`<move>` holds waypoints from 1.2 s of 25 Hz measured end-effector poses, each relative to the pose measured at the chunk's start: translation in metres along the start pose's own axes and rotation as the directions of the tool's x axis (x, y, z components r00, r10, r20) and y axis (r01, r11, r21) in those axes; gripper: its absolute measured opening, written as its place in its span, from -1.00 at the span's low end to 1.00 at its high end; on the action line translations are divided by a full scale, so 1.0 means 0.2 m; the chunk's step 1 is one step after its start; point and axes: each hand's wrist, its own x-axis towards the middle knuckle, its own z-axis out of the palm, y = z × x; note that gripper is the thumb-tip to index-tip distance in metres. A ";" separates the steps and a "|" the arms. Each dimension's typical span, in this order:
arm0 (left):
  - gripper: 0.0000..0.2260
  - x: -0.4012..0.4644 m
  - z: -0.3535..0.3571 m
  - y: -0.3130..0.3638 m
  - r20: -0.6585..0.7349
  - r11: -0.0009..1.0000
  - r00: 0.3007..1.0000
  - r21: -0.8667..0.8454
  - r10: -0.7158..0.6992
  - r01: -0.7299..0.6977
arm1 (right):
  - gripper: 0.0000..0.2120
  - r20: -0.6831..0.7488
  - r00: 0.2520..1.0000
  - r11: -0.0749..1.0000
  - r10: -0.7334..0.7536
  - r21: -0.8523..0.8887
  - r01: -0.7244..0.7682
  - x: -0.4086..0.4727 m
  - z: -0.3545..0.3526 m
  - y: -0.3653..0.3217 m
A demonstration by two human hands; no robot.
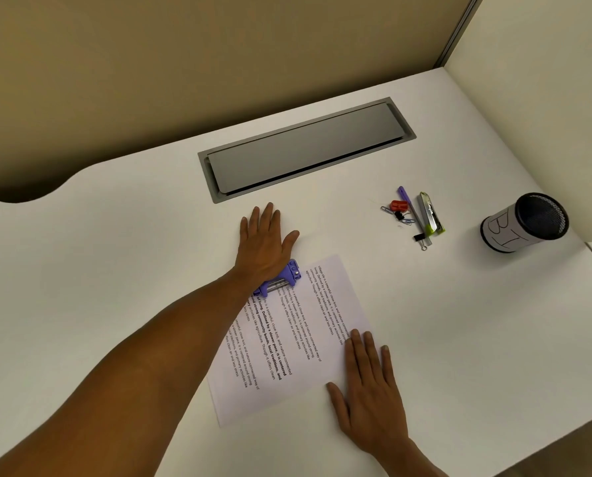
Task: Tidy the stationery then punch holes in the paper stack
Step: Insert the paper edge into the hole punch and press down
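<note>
We press flat left hand [265, 244], fingers straight, onto purple plastic hole punch [282, 278] clamped over far edge of white printed paper stack [287, 339] on white desk [115, 270]. Our right hand [368, 394] lies open, fingers straight, pinning stack's right near corner. Right of stack, well apart: loose stationery untidied, red sharpener [399, 205], purple pen [408, 204], green-and-silver stapler [431, 213], black binder clip [420, 238]. Farther right of stack, black mesh pen cup [525, 222] with white label lies tipped.

A white laminate desk [115, 270] with a recessed grey metal cable hatch [305, 148] is enclosed by beige partition panels [150, 63].
</note>
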 end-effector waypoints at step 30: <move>-0.37 -0.06 -0.07 0.04 -0.082 0.996 0.996 -0.082 0.016 -0.023 | -0.23 -0.019 1.000 0.999 -0.009 0.039 0.009 0.00 0.03 0.02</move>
